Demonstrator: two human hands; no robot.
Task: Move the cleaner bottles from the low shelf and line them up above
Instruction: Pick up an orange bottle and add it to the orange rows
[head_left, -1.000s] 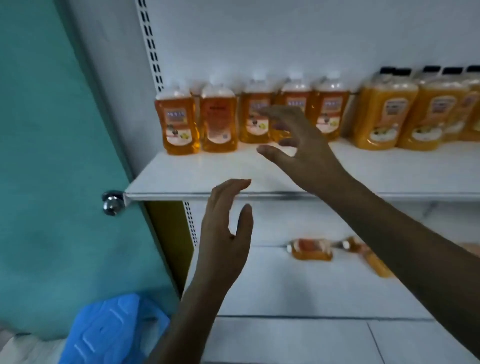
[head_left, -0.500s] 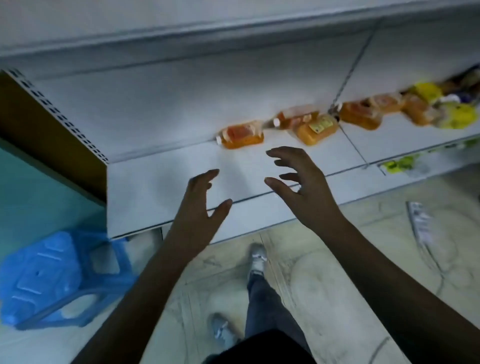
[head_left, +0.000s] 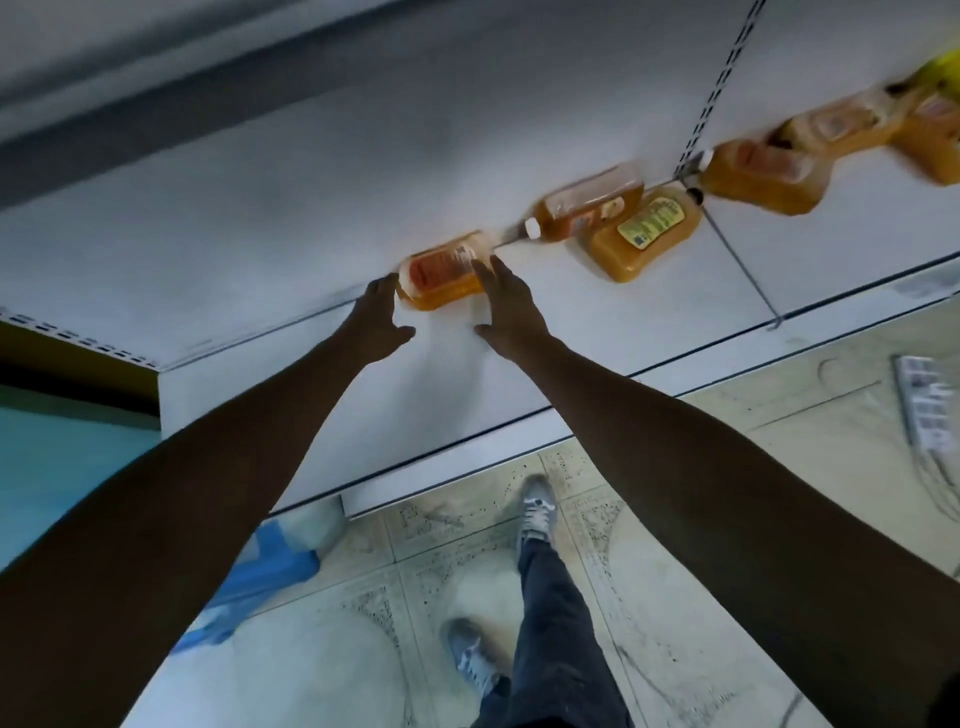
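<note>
Bottles of orange cleaner lie on their sides along the back of the low shelf (head_left: 291, 364). The nearest bottle (head_left: 441, 275) lies between the two hands. The left hand (head_left: 376, 322) is at the bottle's left end, fingers extended and touching or almost touching it; contact cannot be confirmed. The right hand (head_left: 506, 306) is at the bottle's right end, fingers straight, fingertips at or over its edge. Neither hand is closed around the bottle. Beyond the right hand, two more bottles (head_left: 618, 223) lie touching each other. Further right, past the shelf's slotted upright, lies another blurred group (head_left: 810, 150). Below the forearms, the tiled floor (head_left: 363, 623) carries a blue stool (head_left: 265, 566) under the left arm.
</note>
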